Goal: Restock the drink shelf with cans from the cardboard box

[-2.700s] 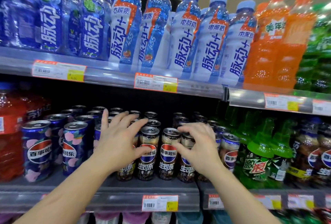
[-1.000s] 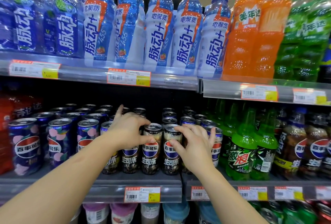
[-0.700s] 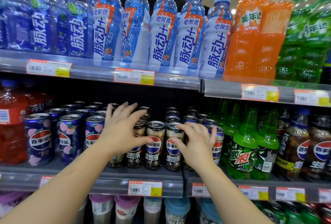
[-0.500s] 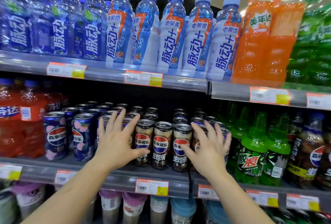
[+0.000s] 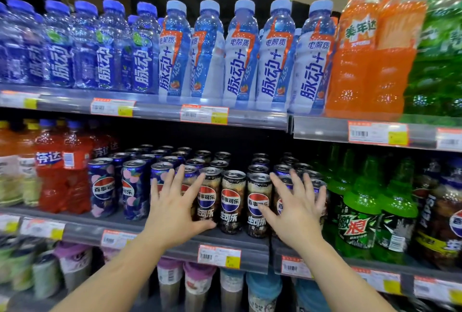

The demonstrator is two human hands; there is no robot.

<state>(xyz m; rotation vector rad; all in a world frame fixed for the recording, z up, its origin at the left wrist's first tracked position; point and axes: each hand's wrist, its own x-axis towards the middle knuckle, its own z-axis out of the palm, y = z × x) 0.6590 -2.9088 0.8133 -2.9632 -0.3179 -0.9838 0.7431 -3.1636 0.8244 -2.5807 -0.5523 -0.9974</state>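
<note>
On the middle shelf (image 5: 232, 241), my left hand (image 5: 175, 211) and right hand (image 5: 297, 214) are both spread wide, fingers straight, gripping nothing, bracketing the front row of dark cans (image 5: 231, 201). Looks like I'm squaring the row up, so the trick is nudging from both sides evenly and low on the cans; push high and they tip into the ones behind. Blue cans (image 5: 102, 186) sit just left, green bottles (image 5: 357, 214) tight on the right, so not much slack to slide sideways. Red bottles (image 5: 62, 169) are further left, water bottles (image 5: 237, 57) on the shelf above. Box isn't in view, so no idea how many are left to load.
</note>
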